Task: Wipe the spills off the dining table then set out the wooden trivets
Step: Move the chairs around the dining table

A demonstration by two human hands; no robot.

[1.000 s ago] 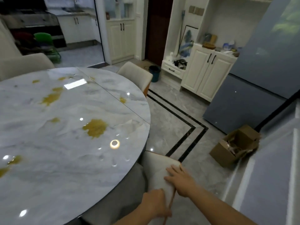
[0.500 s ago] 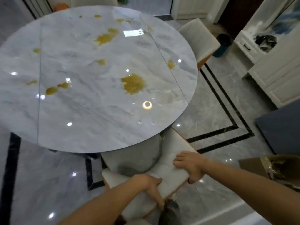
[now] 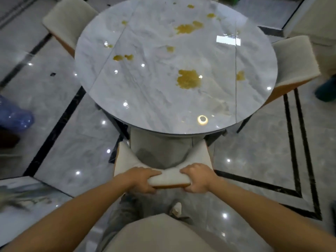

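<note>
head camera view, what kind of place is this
Most likely a home dining area: a round marble-look dining table marked with yellow spills, cushioned chairs drawn up around it, and a glossy tiled floor with black inlay lines. The left hand and right hand grip the near chair.

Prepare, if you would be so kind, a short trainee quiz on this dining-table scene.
1. True or false: every spill has been wiped away.
2. What do the left hand and right hand grip?
3. A wiping cloth is: A) in a hand, B) on the floor, C) not in view.
Key: 1 false, yellow spills dot the table; 2 the near edge of the chair; 3 C.
</note>
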